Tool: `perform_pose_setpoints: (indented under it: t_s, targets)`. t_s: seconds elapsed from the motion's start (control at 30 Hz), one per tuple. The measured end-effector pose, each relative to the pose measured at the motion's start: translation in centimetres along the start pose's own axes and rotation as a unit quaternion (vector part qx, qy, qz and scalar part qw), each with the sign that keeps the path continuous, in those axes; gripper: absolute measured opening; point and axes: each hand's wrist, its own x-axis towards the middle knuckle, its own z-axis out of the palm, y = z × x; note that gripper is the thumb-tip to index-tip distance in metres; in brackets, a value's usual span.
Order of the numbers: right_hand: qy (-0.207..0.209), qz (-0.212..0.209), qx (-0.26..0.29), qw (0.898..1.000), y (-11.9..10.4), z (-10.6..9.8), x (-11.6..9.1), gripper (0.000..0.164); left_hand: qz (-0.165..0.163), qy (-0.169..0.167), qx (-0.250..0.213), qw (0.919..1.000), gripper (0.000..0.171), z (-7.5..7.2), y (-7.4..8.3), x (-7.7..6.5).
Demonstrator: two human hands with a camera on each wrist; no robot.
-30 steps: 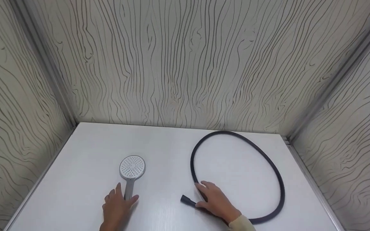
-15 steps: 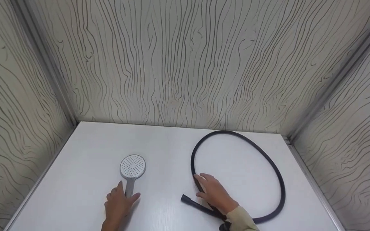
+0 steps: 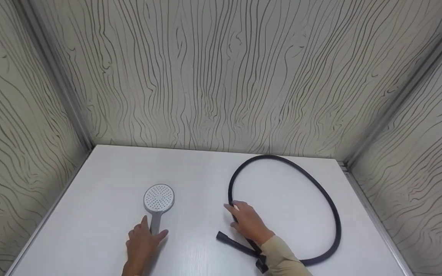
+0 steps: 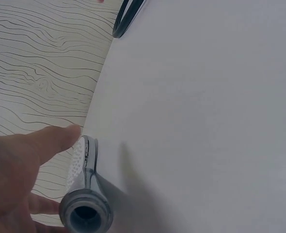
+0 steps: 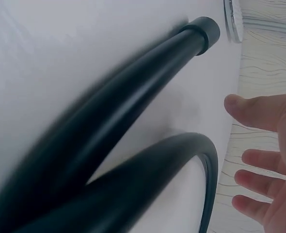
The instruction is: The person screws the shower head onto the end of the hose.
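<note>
A round-faced grey shower head (image 3: 159, 198) lies on the white table, its handle pointing toward me. My left hand (image 3: 141, 244) is over the handle, thumb on one side and fingers on the other, loosely spread. In the left wrist view the handle's open threaded end (image 4: 86, 213) faces the camera, beside the fingers. A black shower hose (image 3: 336, 214) lies in a large loop on the right. Over the loop's left side hovers my right hand (image 3: 249, 222), fingers spread. One hose end with a wider collar (image 5: 208, 31) shows past the thumb in the right wrist view.
The white table (image 3: 194, 172) ends at a wood-patterned back wall (image 3: 205, 76), with similar panels on both sides. Metal rails run along the corners. The hose's second end (image 3: 261, 264) lies by the right sleeve, where the hose crosses itself.
My right hand has moved away from the hose's collared end, forward along the loop's left side, and the second hose end has come into sight by the sleeve. My left hand has barely moved.
</note>
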Motion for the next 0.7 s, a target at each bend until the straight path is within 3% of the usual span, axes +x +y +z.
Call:
perform_pose_setpoints:
  t_s: [0.33, 0.7]
  targets:
    - [0.021, -0.043, -0.046, 0.998, -1.0, 1.4, 0.7, 0.036, 0.005, 0.006, -0.001, 1.0000, 0.090, 0.1, -0.1, -0.1]
    - [0.059, -0.060, -0.017, 0.996, -1.2, 2.0, 0.6, 0.008, 0.015, 0.005, 0.002, 0.9999, 0.088, 0.0, -0.1, 0.0]
